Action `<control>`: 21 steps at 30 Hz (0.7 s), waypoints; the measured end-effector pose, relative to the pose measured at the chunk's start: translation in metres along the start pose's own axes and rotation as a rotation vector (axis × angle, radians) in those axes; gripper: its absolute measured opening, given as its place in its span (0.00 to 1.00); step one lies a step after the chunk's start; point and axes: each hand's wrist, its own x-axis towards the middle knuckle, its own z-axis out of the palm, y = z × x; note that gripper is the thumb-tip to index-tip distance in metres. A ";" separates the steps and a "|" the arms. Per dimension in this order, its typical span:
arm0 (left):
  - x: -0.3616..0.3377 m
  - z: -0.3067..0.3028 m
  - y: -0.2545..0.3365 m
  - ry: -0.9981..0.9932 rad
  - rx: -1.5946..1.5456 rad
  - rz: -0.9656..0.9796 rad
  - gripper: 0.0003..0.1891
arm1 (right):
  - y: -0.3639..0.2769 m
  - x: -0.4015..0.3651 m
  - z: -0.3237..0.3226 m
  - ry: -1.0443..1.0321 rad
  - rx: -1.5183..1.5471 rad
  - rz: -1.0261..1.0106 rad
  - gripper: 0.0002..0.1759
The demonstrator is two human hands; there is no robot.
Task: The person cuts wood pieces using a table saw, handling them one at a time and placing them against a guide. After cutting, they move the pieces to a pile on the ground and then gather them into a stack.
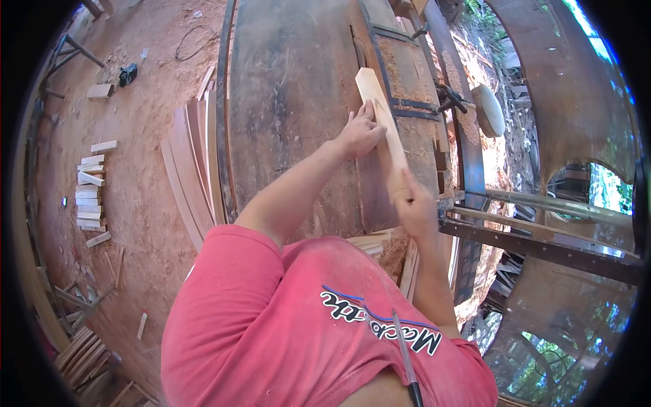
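Observation:
A pale, squared length of wood [381, 112] lies on the worn machine table [291, 102], along a metal-edged guide [383, 61] on its right. My left hand [363, 133] is closed against the left side of the wood near its middle, fingertips on top. At the near end, my right hand [416, 203] is wrapped round the wood, slightly blurred. Any blade is hidden from view.
Curved boards [186, 159] lean along the table's left side. Short wooden blocks [89, 197] lie in a row on the dirt floor. Right of the guide are a clamp handle [451, 100], sawdust and a metal beam [542, 241]. A pen [405, 356] hangs at my shirt.

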 end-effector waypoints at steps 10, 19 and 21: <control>0.033 -0.017 0.014 0.141 -0.203 0.074 0.25 | -0.067 0.064 -0.087 0.227 0.117 -0.009 0.19; 0.053 -0.031 0.028 0.246 -0.320 0.027 0.25 | -0.086 0.146 -0.117 0.396 -0.037 -0.226 0.19; 0.062 -0.031 0.024 0.248 -0.347 0.038 0.25 | -0.098 0.163 -0.127 0.408 -0.136 -0.147 0.22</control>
